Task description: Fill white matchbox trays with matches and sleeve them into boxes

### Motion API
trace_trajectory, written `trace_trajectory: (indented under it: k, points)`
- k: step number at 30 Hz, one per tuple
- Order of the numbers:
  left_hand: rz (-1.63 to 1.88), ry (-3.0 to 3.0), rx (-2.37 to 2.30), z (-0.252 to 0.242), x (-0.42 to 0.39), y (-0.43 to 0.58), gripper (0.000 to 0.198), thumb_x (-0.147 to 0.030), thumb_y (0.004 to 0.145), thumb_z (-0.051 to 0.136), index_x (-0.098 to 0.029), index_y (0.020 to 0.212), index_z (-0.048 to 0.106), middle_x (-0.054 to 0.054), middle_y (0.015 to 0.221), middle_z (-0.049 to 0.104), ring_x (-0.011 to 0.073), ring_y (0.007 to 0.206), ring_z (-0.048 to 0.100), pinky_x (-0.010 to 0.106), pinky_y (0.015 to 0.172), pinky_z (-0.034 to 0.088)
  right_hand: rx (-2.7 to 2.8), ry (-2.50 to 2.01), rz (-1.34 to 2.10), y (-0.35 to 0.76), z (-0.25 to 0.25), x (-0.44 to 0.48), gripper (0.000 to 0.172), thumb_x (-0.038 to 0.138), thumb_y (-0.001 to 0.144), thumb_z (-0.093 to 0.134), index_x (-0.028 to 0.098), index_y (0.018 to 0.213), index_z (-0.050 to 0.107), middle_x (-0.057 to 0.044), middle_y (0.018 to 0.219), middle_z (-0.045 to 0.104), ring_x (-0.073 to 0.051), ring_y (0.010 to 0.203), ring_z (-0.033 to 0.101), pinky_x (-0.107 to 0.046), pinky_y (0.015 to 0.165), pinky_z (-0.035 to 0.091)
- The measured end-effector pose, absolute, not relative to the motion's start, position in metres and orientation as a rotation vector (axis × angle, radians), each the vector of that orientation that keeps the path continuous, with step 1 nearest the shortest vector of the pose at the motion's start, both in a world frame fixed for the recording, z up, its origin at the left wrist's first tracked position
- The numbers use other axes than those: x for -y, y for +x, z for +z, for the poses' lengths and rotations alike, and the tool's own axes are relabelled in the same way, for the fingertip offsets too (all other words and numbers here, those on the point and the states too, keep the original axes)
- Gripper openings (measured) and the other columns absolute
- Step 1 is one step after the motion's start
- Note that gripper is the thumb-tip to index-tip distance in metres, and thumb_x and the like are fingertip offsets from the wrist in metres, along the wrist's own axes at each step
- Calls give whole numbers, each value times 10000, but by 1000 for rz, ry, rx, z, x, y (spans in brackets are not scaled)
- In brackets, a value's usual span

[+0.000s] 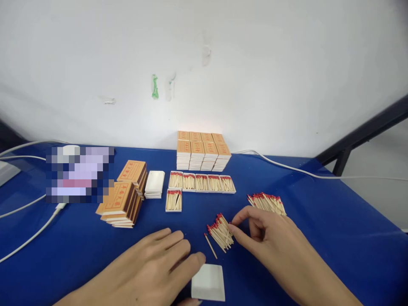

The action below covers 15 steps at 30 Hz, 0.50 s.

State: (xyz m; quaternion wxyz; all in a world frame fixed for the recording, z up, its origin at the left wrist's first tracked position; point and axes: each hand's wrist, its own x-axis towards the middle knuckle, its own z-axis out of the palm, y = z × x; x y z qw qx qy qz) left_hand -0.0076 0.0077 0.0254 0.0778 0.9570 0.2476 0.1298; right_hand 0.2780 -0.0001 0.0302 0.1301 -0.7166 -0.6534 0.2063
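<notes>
My left hand (159,259) lies on the blue table (334,238), fingers stretched out, its fingertips beside a white empty matchbox tray (208,282) at the near edge. My right hand (270,238) rests to the right, its thumb and fingers curled against a small bundle of red-tipped matches (220,233). One loose match (211,246) lies just left of the bundle. A bigger heap of matches (267,203) sits behind my right hand.
Filled open trays (201,182) stand in a row, one more (174,200) in front. Behind them is a block of stacked orange matchboxes (202,151). Orange sleeves (124,193) and white trays (154,184) are piled at left. White cables (28,231) cross the table.
</notes>
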Motion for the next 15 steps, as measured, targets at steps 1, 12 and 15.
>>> trace_trajectory:
  k: [1, 12, 15]
  points:
    - [373, 2852, -735, 25, -7, -8, 318, -452, 1126, 633, -245, 1350, 719, 37, 1150, 817, 243, 1052, 780, 390, 1012, 641, 1890, -2073, 626, 278, 29, 0, 286, 543, 987, 672, 294, 884, 766, 43, 599, 500, -161, 561, 491, -301, 535, 331]
    - [115, 2843, -819, 26, -2, 0, 619, -281, 1112, 559, -224, 1716, 436, 147, 1424, 707, 329, 1314, 683, 542, 1197, 535, 1792, -1928, 882, 275, 27, 1, 316, 554, 1028, 608, 281, 975, 759, 60, 629, 417, -154, 585, 416, -315, 573, 329]
    - [25, 2816, -794, 25, -2, 1, 666, -261, 1080, 569, -185, 1728, 430, 206, 1484, 679, 381, 1386, 654, 586, 1191, 531, 1781, -1932, 866, 275, 27, 0, 357, 605, 1022, 602, 284, 993, 754, 60, 629, 418, -156, 582, 418, -311, 565, 334]
